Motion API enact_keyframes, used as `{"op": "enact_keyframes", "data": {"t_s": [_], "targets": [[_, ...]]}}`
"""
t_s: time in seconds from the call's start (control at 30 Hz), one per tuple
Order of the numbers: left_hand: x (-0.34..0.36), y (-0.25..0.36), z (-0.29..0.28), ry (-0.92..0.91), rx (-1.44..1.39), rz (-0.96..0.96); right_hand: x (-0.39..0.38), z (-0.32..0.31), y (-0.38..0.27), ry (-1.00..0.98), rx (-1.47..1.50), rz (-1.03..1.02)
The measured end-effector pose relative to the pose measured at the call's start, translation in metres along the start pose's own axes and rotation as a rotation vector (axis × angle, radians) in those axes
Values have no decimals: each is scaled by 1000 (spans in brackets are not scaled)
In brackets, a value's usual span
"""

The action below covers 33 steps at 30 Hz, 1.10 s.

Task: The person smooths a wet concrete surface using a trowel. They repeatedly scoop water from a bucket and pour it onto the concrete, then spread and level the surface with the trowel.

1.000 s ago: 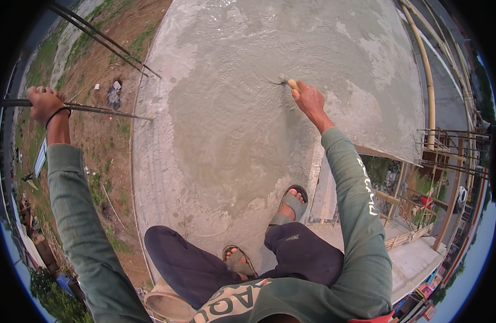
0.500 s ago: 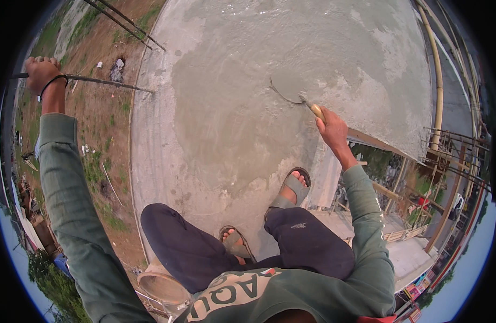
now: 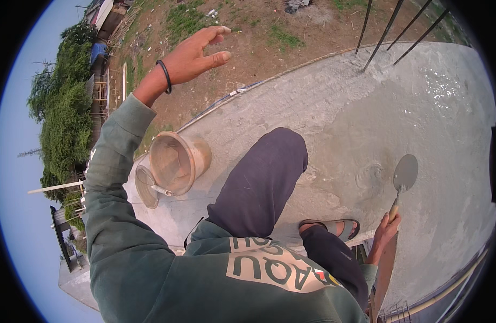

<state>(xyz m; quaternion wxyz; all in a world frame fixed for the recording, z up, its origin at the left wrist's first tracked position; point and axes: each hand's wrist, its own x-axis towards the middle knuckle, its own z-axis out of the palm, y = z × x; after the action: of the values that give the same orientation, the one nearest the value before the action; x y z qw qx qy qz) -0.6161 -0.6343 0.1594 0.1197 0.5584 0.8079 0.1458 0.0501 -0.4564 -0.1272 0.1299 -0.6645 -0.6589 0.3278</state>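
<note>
My left hand (image 3: 197,60) is raised at the upper left, against the dirt ground below the slab, with fingers loosely apart and empty. My right hand (image 3: 387,229) grips the wooden handle of a trowel at the lower right. The round steel blade (image 3: 405,171) is over wet grey cement (image 3: 447,148), beside a swirled patch. A sandaled foot (image 3: 345,229) rests on the slab just left of that hand. Left of my bent knee stands a dirty plastic bucket (image 3: 199,159), with a smaller round container (image 3: 147,196) against it.
Several steel rebars (image 3: 380,41) rise from the slab near its far edge (image 3: 283,72), beyond which lies dirt ground with grass and debris. A bamboo pole (image 3: 423,304) runs along the lower right edge. Trees (image 3: 62,113) and timber structures show at the left.
The view has swung leftward, bringing the bucket fully into view. My left hand has let go of the steel bar. My right hand still holds the trowel, now lower right.
</note>
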Motion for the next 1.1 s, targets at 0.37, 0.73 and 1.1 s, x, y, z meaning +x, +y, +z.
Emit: {"op": "enact_keyframes", "data": {"t_s": [0.37, 0.73, 1.1], "targets": [[-588, -140, 65, 762, 342, -1885, 42, 39, -105, -494, -189, -436], [-597, -160, 201, -33, 626, -1766, 76, 51, -182, -629, -508, -694], [-741, -213, 94, 867, -375, -1649, 126, 78, -220, -658, -451, -886]]}}
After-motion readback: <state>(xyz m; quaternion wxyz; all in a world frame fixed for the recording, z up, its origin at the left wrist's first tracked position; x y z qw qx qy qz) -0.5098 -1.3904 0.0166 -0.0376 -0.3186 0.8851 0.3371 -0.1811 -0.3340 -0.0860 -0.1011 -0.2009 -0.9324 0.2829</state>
